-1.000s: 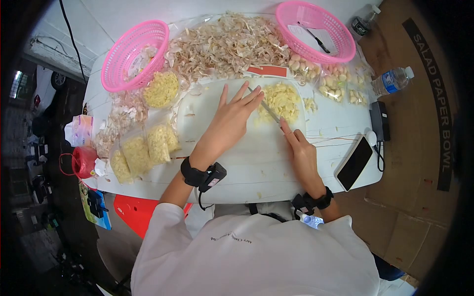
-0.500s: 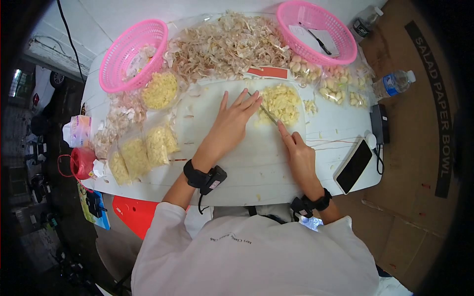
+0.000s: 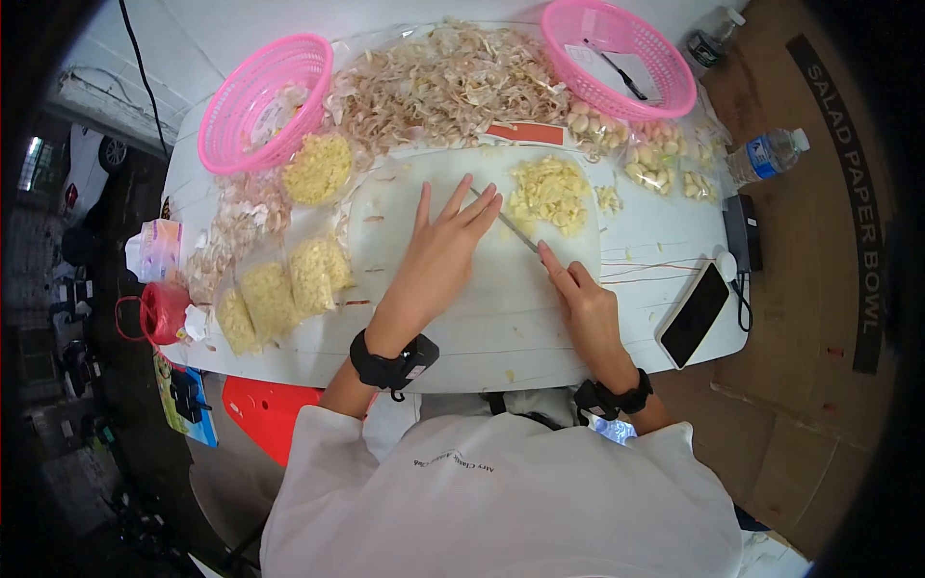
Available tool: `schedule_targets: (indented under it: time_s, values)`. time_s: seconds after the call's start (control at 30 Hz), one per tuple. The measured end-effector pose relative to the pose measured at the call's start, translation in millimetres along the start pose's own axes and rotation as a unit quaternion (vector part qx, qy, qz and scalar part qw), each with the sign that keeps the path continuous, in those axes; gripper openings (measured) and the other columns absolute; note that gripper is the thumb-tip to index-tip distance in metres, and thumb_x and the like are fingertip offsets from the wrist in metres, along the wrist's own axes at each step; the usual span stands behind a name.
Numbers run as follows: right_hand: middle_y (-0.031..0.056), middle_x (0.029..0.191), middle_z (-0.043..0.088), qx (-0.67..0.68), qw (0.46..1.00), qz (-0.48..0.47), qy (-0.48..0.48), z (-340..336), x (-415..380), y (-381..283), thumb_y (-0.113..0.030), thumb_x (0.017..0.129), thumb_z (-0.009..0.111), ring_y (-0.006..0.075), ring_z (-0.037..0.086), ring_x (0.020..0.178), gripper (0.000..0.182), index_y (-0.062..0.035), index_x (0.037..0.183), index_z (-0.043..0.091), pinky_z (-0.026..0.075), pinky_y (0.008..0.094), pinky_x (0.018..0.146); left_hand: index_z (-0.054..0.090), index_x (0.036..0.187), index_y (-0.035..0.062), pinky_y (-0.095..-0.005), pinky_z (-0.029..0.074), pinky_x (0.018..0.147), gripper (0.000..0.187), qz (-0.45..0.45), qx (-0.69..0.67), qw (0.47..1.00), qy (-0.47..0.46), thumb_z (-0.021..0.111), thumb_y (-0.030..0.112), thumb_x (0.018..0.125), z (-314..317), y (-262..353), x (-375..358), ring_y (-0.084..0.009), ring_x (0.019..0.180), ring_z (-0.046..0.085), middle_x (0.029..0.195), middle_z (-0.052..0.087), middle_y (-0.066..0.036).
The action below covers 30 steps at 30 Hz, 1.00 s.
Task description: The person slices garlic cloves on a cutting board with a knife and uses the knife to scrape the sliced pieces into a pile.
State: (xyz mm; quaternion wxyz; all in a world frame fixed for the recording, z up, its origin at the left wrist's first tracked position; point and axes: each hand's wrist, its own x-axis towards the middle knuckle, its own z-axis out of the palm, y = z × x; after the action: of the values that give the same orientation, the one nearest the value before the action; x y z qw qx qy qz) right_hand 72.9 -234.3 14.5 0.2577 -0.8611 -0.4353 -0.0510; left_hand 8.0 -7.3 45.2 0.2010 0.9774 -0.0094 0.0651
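My right hand (image 3: 584,306) is wrapped round the handle end of a knife (image 3: 517,234), whose blade points up and left. My left hand (image 3: 445,246) has its fingers spread, with the fingertips at the far end of the blade. Both are over a pale cutting board (image 3: 424,332). Just beyond the blade, to the right, lies a pile of chopped garlic (image 3: 551,193). A few small bits (image 3: 608,199) sit at its right side.
Pink baskets (image 3: 220,116) stand at both back corners, with garlic skins (image 3: 448,87) heaped between. Bags of chopped garlic (image 3: 267,297) are at left, bags of cloves (image 3: 647,166) at right. A phone (image 3: 694,315), a bottle (image 3: 768,156) and red twine (image 3: 166,313) are near the edges.
My left hand has moved slightly left, and the knife has shifted left, off the edge of the garlic pile. The view has shifted slightly.
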Motion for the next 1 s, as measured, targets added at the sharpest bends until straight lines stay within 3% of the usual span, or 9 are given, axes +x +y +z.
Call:
schedule_targets:
  time_s: [0.53,0.63,0.83,1.0]
  values:
    - [0.0074,0.08,0.052,-0.034,0.998,-0.011,-0.043,4,-11,6,0.006,0.078,0.059,0.0227,0.058,0.058,0.075,-0.0201,0.147,0.048,0.049,0.0343,0.05,0.042,0.147,0.0031,-0.0604,0.012,0.119,0.075,0.014,0.035,0.999,0.008,0.049,-0.015,0.075,15,2,-13,-0.0333,0.147,0.028,0.154,0.041,-0.012]
    - [0.008,0.079,0.052,-0.007,1.0,0.001,-0.022,4,-12,4,0.006,0.078,0.06,0.0234,0.058,0.058,0.074,-0.0202,0.146,0.049,0.049,0.0351,0.05,0.039,0.149,0.0034,-0.0594,0.012,0.119,0.078,0.015,0.05,0.998,-0.017,0.048,-0.016,0.075,11,3,-9,-0.0338,0.148,0.026,0.156,0.037,-0.012]
    - [0.011,0.077,0.051,0.016,0.999,0.03,0.018,-4,-13,1,0.006,0.081,0.063,0.027,0.057,0.06,0.069,-0.0196,0.144,0.051,0.049,0.0372,0.053,0.03,0.154,0.0045,-0.0562,0.01,0.121,0.082,-0.011,-0.035,0.999,0.025,0.043,-0.016,0.076,-8,6,-14,-0.0348,0.149,0.022,0.16,0.029,-0.011]
    - [0.015,0.085,0.061,0.132,0.99,0.054,0.019,-4,-2,6,0.003,0.088,0.06,0.0333,0.059,0.069,0.06,-0.0168,0.144,0.05,0.05,0.0419,0.065,0.03,0.154,0.0073,-0.0544,0.01,0.121,0.081,-0.056,-0.079,0.994,0.043,0.041,-0.016,0.078,-17,-13,-22,-0.0359,0.15,0.019,0.16,0.03,-0.011]
